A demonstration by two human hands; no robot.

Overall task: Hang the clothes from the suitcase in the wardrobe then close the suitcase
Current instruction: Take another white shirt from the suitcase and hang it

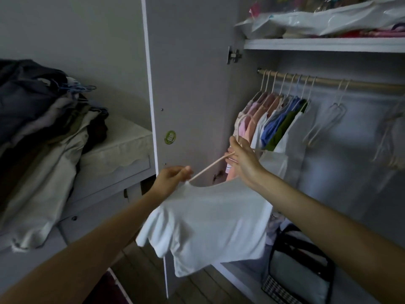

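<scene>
Head view, read from left to right: a heap of dark and pale clothes point(43, 132) lies on a low unit beside the open wardrobe door point(188, 88), well apart from the work. Next comes the left hand point(169, 183), its fingers and thumb pinching the shoulder edge of a white T-shirt point(206, 224) where one arm of a pale hanger point(210, 166) enters the neckline. That arm of the hanger runs up and to the right, from the left hand to the right hand point(243, 159), which grips the hanger near its neck; the hook end above the fingers is hard to make out against the hung clothes. The shirt droops below both hands, in front of the wardrobe opening, not yet on the rail point(328, 83). So the hanger's long axis is tilted, its higher end in the right hand, and the right hand is the nearer to the rail, which lies above and to its right. Past the row of hung shirts point(274, 119) there is a gap before two bare hangers point(328, 121), a likely place for this one. The suitcase is out of sight.
</scene>
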